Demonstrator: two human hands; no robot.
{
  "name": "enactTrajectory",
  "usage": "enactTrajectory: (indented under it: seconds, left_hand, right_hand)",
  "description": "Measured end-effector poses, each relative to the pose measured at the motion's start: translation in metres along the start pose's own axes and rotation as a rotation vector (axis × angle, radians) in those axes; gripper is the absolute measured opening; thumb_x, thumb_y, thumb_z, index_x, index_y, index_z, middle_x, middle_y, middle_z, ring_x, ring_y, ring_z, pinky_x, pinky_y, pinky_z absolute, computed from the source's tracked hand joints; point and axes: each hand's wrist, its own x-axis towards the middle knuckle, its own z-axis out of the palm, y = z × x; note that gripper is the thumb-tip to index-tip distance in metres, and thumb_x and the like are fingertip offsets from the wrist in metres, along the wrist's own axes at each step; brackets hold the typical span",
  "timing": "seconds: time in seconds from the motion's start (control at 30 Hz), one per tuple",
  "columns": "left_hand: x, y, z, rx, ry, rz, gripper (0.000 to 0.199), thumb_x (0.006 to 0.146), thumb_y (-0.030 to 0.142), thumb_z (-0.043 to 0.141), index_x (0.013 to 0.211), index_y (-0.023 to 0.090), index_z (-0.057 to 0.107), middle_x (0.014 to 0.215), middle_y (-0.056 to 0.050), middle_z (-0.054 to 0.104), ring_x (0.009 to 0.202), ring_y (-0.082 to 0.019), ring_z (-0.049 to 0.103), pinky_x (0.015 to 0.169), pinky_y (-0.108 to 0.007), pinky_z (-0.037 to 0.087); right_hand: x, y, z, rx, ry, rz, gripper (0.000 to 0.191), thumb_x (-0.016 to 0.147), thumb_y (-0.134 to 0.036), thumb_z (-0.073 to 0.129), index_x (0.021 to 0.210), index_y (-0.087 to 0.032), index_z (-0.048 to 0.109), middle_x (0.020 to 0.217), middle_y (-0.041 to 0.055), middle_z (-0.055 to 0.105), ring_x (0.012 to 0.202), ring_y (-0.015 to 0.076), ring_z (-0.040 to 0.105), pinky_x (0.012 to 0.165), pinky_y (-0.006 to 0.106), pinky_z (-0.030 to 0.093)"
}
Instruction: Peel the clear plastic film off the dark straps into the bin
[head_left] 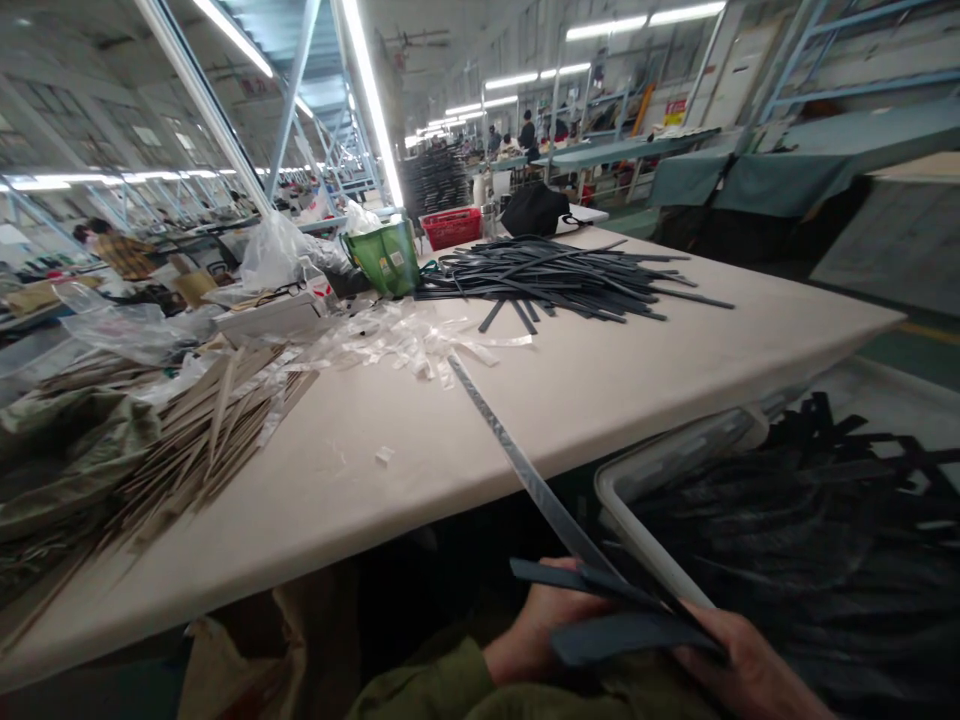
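Low in the view, just off the table's front edge, my left hand (pixel 541 622) is closed around dark blue-grey flat strips. My right hand (pixel 742 660) pinches the same strips (pixel 630 636) farther right; its fingers are partly hidden. One long strip (pixel 517 462) with a shiny face runs from my hands up over the edge, its far end lying on the tabletop. Near that end spreads a heap of clear, film-like ribbons (pixel 394 338). Farther back lies a big pile of dark strips (pixel 559 275).
The pale table (pixel 675 360) fills the middle. Brown strips (pixel 217 420) and green cloth (pixel 67 450) lie at left. Behind are a green bag (pixel 382 258), a red basket (pixel 451 228) and a black bag (pixel 534 208). A white-rimmed bin (pixel 645 530) of dark strips stands right.
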Motion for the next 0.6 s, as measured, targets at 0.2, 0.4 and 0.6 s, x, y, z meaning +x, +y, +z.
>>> enactTrajectory:
  seconds: [0.2,0.4,0.6]
  left_hand:
    - [0.003,0.004,0.002,-0.04,0.117,0.025,0.036,0.056,0.042,0.087,0.071,0.012,0.076,0.07,-0.007,0.071,0.068,-0.02,0.061,0.07,-0.032,0.049]
    - [0.005,0.018,0.01,-0.029,0.057,-0.02,0.036,0.057,0.04,0.089,0.069,0.011,0.072,0.067,-0.005,0.068,0.062,-0.015,0.058,0.063,-0.027,0.047]
    - [0.017,0.046,-0.002,-0.23,-0.005,-0.166,0.041,0.059,0.036,0.091,0.084,0.01,0.071,0.066,0.0,0.063,0.051,-0.005,0.052,0.054,-0.019,0.045]
  right_hand:
    - [-0.01,-0.023,-0.007,0.007,0.027,0.159,0.047,0.087,-0.058,0.057,0.067,-0.017,0.065,0.061,0.0009,0.06,0.056,0.0154,0.051,0.05,0.023,0.043]
    - [0.014,-0.032,-0.004,0.19,0.189,0.178,0.049,0.08,-0.064,0.066,0.073,-0.015,0.067,0.061,0.0013,0.062,0.054,0.0149,0.052,0.05,0.025,0.043]
    - [0.005,-0.021,-0.025,0.259,0.38,0.063,0.038,0.09,-0.051,0.062,0.108,-0.019,0.072,0.105,0.0091,0.074,0.064,0.0146,0.062,0.053,0.025,0.049]
